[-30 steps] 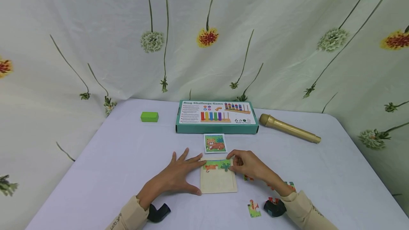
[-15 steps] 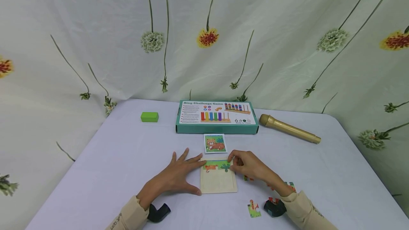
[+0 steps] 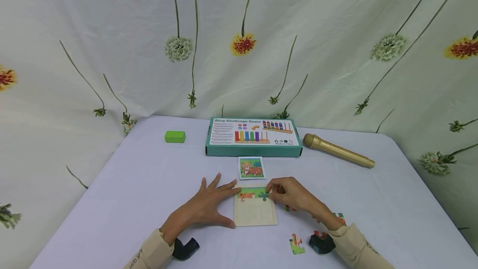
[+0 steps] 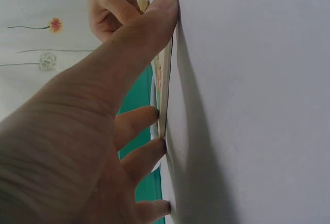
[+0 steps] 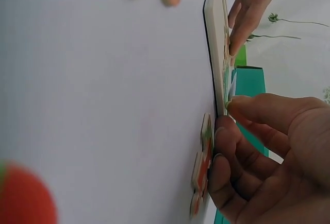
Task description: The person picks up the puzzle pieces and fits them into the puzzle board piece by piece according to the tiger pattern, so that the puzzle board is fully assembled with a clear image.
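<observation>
A pale wooden puzzle tray [image 3: 255, 215] lies flat on the table, with a few joined jigsaw pieces [image 3: 247, 194] along its far edge. My left hand [image 3: 207, 206] is spread beside it, thumb at the near left corner and a fingertip on the far left. At the far right corner, my right hand [image 3: 293, 194] pinches a palm-tree puzzle piece [image 3: 263, 195] with bent thumb and index finger; its other fingers curl by the tray's side in the right wrist view. Loose puzzle pieces [image 3: 296, 244] lie to the right, some partly hidden by the right arm.
A tiger picture card [image 3: 252, 167] lies just beyond the tray. Behind it is a teal game box [image 3: 254, 150], with a green block [image 3: 174, 137] left and a gold microphone [image 3: 337, 150] right. A dark object [image 3: 185, 249] sits under the left wrist, another [image 3: 321, 243] under the right.
The right hand's fingertips have shifted very slightly at the palm-tree piece. The left hand, the tray and the loose pieces stay where they were.
</observation>
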`<state>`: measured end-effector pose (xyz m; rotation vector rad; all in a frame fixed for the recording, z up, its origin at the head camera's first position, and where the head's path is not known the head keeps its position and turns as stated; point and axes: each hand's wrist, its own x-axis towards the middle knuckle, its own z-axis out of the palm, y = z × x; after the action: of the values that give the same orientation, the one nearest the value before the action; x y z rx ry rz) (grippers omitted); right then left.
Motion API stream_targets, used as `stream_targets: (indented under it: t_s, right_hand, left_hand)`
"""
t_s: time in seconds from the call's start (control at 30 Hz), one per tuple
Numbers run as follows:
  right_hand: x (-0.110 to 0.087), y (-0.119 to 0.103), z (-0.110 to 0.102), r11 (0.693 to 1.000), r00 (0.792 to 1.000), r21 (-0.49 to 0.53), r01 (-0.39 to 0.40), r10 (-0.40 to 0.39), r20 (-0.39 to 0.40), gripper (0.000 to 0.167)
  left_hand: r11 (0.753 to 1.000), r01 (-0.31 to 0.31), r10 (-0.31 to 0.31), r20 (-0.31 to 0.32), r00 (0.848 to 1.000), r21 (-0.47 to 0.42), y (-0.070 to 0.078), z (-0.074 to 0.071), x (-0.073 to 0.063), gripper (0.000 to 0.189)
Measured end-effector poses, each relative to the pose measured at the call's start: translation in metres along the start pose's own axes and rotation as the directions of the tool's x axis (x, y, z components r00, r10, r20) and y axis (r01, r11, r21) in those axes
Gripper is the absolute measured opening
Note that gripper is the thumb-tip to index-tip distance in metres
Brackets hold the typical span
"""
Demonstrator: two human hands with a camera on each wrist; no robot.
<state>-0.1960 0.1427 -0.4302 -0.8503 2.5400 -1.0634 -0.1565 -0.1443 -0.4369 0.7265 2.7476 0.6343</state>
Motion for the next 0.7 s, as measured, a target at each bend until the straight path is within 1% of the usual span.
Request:
stream_targets:
  t_s: [0.23,0.43,0.57,0.7]
  right_hand:
    - [-0.002,0.002,-0.002,1.0,1.0,-0.001,0.008,-0.008,-0.005,0.02]
    - [-0.005,0.003,-0.003,1.0,1.0,-0.018,0.02,-0.02,-0.006,0.022]
    - [-0.01,0.003,-0.007,0.999,1.0,-0.029,0.016,-0.017,-0.027,0.024]
    - [-0.016,0.004,-0.013,0.999,0.998,-0.036,0.012,-0.014,-0.054,0.022]
  left_hand:
    - [1.0,-0.004,0.004,0.004,1.0,0.004,0.0,-0.001,0.0,0.093]
    - [1.0,-0.002,0.002,0.011,1.0,0.007,0.001,-0.001,0.0,0.093]
    - [1.0,-0.004,0.004,0.009,1.0,0.008,0.002,-0.001,-0.001,0.094]
    - [1.0,-0.004,0.004,0.007,1.0,0.008,0.002,-0.002,-0.001,0.094]
